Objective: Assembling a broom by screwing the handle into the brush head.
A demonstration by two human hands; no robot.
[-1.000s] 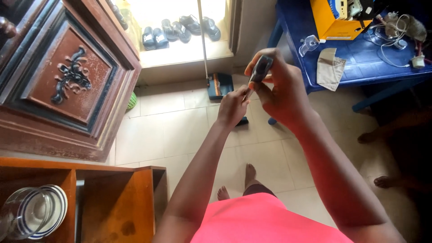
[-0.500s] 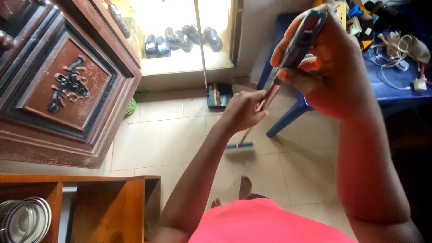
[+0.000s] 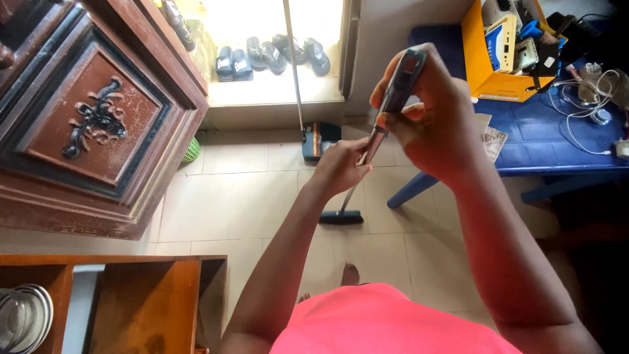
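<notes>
— What have we got in our hands?

— Our right hand [image 3: 436, 124] is wrapped around the dark grip [image 3: 397, 84] of a long-handled floor wiper, held up near the head. Our left hand [image 3: 341, 167] sits lower, fingers pinched on the metal shaft [image 3: 370, 145] just under the grip. The wiper head [image 3: 341, 217] rests on the floor tiles [image 3: 236, 196] below the left hand.

— What could slip?

— We think the shaft could slide out of that light pinch if the joint gives suddenly, and the head would skid. Beyond the right hand, the blue table [image 3: 557, 144] with its yellow box [image 3: 498, 59] and cables [image 3: 583, 105] stands near; a swing of the grip could catch them.
</notes>
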